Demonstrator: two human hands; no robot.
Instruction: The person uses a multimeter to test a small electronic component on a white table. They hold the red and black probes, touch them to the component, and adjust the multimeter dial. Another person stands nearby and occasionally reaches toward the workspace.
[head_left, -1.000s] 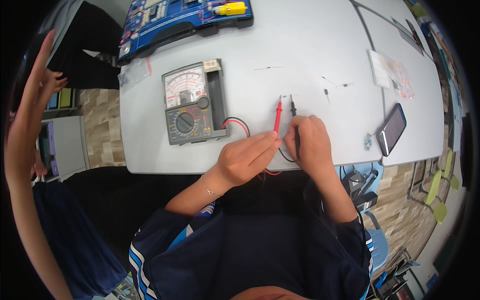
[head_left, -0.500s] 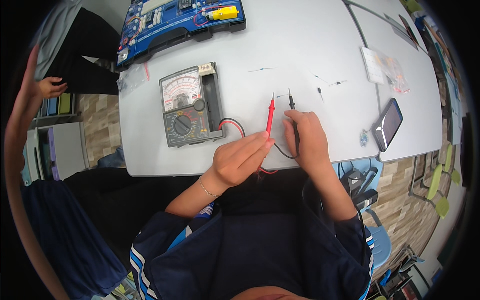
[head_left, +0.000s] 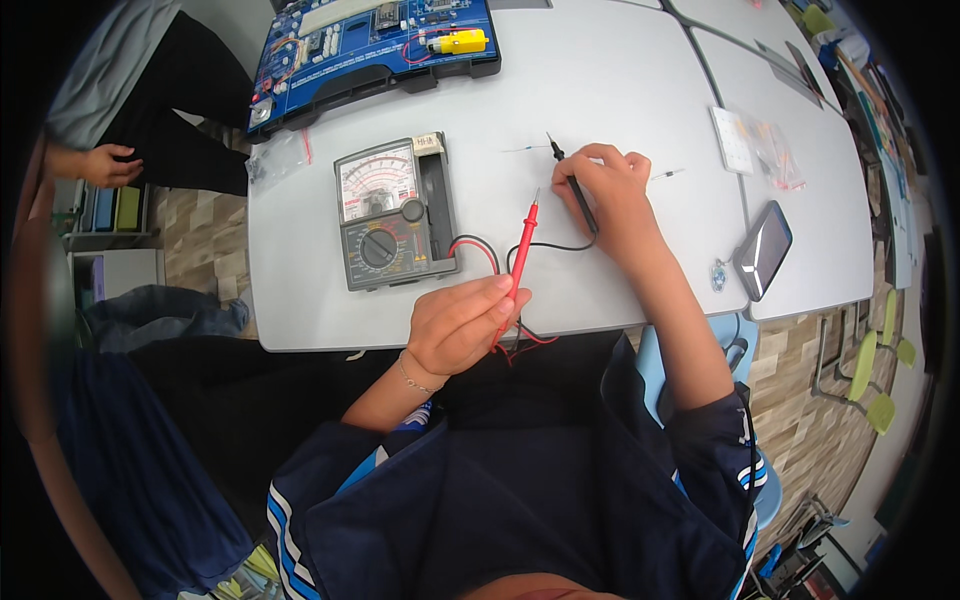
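My left hand (head_left: 462, 325) is closed around a red test probe (head_left: 525, 235), its metal tip pointing up and away over the table. Farther out, my right hand (head_left: 615, 205) pinches a black test probe (head_left: 579, 202). The black probe's tip is close to a small axial-lead component (head_left: 527, 149) lying on the table; I cannot tell whether they touch. Left of both hands sits an analog multimeter (head_left: 380, 248), with red and black leads running from its side to the probes. Another small leaded component (head_left: 668, 174) lies right of my right hand, which may cover others.
At the far left is a blue circuit trainer board (head_left: 330, 75) in a black case, with a yellow motor (head_left: 458, 41). A clear plastic bag (head_left: 280, 158) lies beneath it. On the right are a phone-like device (head_left: 764, 250) and a bag of parts (head_left: 775, 155). Another person's hand (head_left: 110, 166) hangs at left.
My right hand has moved away from me with the black probe, toward the farther component. My left hand has drawn back slightly with the red probe, so the two tips are farther apart.
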